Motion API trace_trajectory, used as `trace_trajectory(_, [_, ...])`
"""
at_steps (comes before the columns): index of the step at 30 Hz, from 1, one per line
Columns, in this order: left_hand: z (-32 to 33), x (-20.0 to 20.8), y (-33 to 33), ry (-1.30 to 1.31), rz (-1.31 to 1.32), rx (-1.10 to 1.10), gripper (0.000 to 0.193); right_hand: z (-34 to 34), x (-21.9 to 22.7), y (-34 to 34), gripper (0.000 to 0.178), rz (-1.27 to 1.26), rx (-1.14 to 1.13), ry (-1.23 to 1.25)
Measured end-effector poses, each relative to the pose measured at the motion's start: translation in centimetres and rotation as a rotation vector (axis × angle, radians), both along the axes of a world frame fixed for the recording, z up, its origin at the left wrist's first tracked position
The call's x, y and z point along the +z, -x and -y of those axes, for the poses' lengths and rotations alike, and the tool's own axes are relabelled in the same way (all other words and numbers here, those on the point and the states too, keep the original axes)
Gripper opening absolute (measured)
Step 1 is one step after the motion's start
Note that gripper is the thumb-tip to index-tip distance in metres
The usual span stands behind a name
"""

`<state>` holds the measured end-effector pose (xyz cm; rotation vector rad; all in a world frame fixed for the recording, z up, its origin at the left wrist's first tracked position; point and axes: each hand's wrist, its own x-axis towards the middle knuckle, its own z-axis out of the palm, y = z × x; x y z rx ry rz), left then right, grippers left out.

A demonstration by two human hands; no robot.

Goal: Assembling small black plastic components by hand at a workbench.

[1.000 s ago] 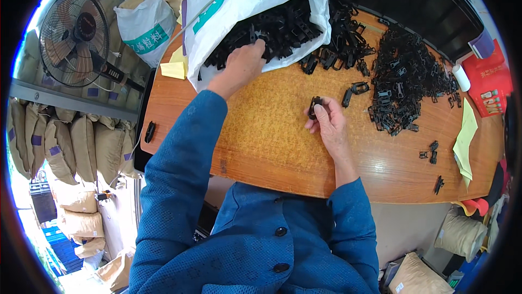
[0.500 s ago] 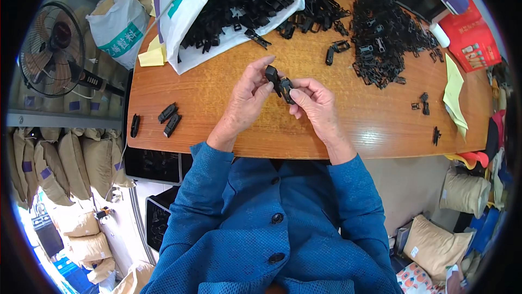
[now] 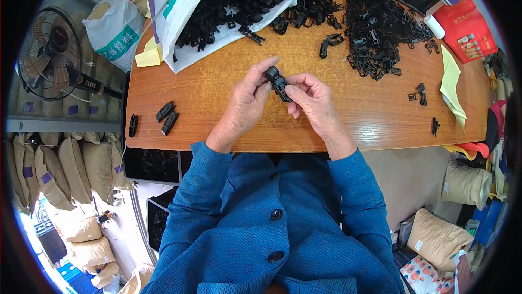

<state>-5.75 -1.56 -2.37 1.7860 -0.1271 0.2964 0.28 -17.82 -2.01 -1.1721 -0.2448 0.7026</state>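
Observation:
Over the near middle of the wooden table (image 3: 228, 114), both my hands grip black plastic parts (image 3: 279, 85) that meet at an angle. My left hand (image 3: 247, 101) pinches the upper end between thumb and fingers. The lower end is held by my right hand (image 3: 315, 104), its thumb on top. Whether the two pieces are joined I cannot tell, since fingers cover part of them. Several similar black plastic pieces (image 3: 169, 123) lie on the table to the left of my hands.
A white sack (image 3: 182, 55) spills black parts at the back. Right of it lies a heap of small black frames (image 3: 372, 38). Yellow paper (image 3: 452, 85), a red box (image 3: 467, 30) and a few loose parts (image 3: 422, 95) are at the right. A fan (image 3: 51, 49) stands left.
The two black pieces, side by side before, now sit end against end between my fingers. My hands have hardly shifted; the whole view has tilted slightly.

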Motion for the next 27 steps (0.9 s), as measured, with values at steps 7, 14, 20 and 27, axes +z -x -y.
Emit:
trace_trajectory(7, [2.3,-0.4,1.0,-0.1,-0.003,0.123,0.047,0.8,-0.9,-0.6,0.008,0.107,0.005,0.147])
trace_trajectory(14, [0.3,-0.6,-0.9,-0.149,-0.367,-0.048,0.037,0.9,-0.4,-0.3,0.009,0.334,0.067,0.373])
trace_trajectory(20, [2.0,-1.0,-1.3,0.34,-0.331,0.054,0.039,1.8,-1.7,-2.2,0.018,0.049,0.033,0.054])
trace_trajectory(27, [2.3,-1.0,-1.9,0.592,-0.335,0.047,0.044,1.3,-2.3,-3.5,0.019,-0.129,0.086,-0.008])
